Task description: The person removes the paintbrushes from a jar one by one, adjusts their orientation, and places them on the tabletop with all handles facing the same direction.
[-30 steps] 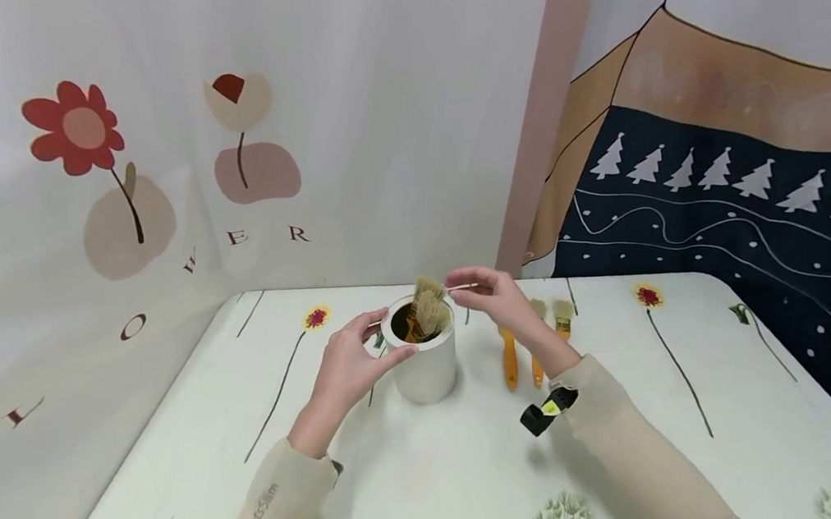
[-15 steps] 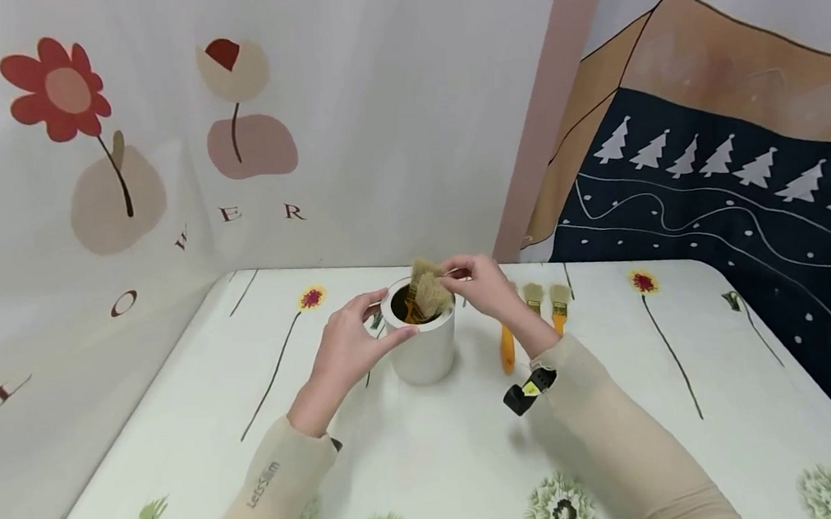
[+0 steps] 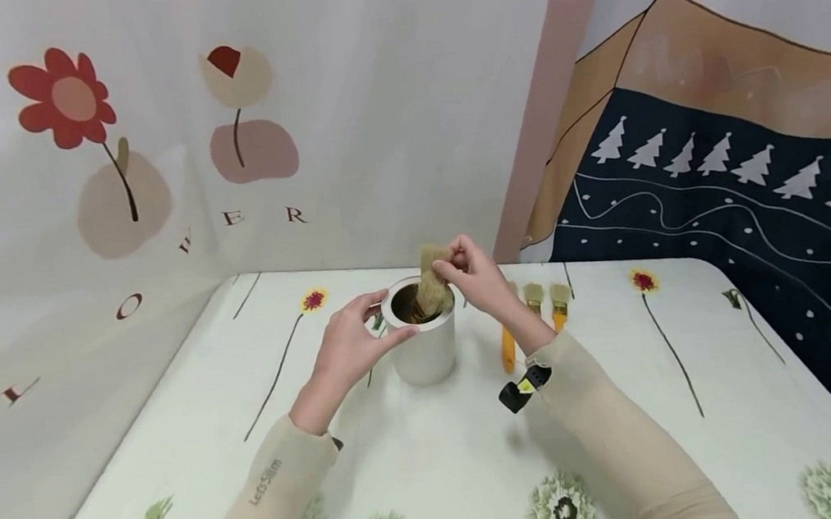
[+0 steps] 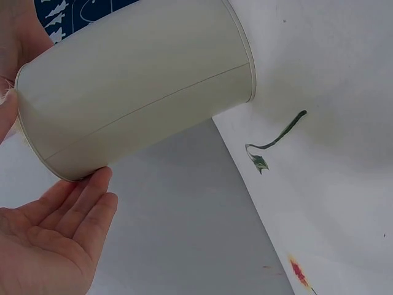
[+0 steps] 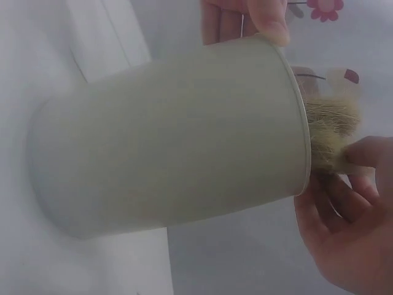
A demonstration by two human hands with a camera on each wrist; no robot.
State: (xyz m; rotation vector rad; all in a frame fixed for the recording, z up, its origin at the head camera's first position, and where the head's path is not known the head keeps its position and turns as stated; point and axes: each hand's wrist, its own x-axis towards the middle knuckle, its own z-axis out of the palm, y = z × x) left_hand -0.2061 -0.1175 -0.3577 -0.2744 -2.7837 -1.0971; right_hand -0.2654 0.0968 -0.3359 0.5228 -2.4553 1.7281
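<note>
A white cylindrical pot (image 3: 424,362) stands upright on the table with paintbrushes in it, bristles up. My left hand (image 3: 349,344) holds the pot's rim, thumb at the front and fingers round the left side. At the opening, my right hand (image 3: 476,275) pinches the pale bristles of a paintbrush (image 3: 433,266) between thumb and fingers. Another clump of bristles (image 5: 334,117) shows beside it in the right wrist view. The brush handles are mostly hidden inside the pot. In the left wrist view the left fingers touch the rim.
Right of the pot, behind my right wrist, lie paintbrushes with orange handles: one paintbrush (image 3: 508,350), a second paintbrush (image 3: 533,294) and a third paintbrush (image 3: 560,296). A flower-patterned cloth (image 3: 419,465) covers the table. Printed curtains (image 3: 388,113) hang behind it.
My right hand has come in to the bristles from just right of the pot and now pinches them. Those bristles stand a little higher and more upright. My left hand stays on the rim.
</note>
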